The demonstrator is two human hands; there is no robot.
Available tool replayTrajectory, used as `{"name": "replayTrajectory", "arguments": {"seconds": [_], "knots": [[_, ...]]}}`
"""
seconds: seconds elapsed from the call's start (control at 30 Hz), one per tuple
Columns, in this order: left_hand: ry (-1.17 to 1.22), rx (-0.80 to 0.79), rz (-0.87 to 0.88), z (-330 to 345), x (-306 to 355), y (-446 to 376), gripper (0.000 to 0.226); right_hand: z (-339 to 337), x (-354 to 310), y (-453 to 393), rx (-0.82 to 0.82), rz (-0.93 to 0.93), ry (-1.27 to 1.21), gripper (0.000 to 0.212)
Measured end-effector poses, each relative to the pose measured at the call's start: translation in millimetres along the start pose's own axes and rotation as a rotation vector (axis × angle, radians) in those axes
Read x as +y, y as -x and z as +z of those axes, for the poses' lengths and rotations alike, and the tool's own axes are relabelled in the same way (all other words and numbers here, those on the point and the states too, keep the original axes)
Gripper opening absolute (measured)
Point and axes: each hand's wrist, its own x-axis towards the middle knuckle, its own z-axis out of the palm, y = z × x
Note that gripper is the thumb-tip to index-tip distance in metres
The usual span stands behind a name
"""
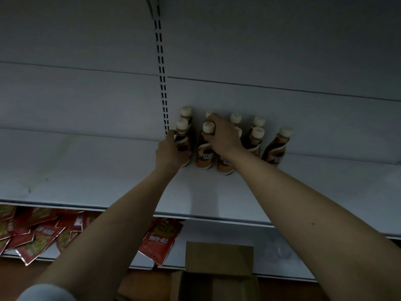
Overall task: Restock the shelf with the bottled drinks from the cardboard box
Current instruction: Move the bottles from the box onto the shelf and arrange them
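At frame centre, our left hand (168,149) grips one bottle (181,135) on the shelf (108,170); our right hand (223,135) clasps a neighbouring bottle's cap (208,127).

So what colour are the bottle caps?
Cream white, on every bottle cap; seen clearly in the head view.

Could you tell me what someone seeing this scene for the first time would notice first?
Two bare arms reach up to a cluster of brown bottled drinks with cream caps at the back of the white shelf: the left hand grips the leftmost front bottle, and the right hand holds the neck of the bottle beside it. Below, red snack packets lie jumbled on the lower shelf at left, and an open cardboard box sits at bottom centre.
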Motion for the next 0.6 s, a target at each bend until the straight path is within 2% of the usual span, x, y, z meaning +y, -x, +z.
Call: {"name": "replayTrajectory", "arguments": {"seconds": [0.13,0.37,0.5,0.6], "knots": [[0.0,0.033,0.06,0,-1,-3,0.046,2,3,-8,0.028,-0.057,0.048,0.027],[0.036,0.025,0.082,2,-2,-9,0.042,2,3,-16,0.026,-0.089,0.115,0.024],[0.058,-0.005,0.084,0,-4,-9,0.046,-2,1,-17,-0.027,-0.076,0.131,0.027],[0.052,-0.045,0.042,-1,-1,-8,0.049,-11,1,-17,-0.078,-0.049,0.099,0.042]]}}
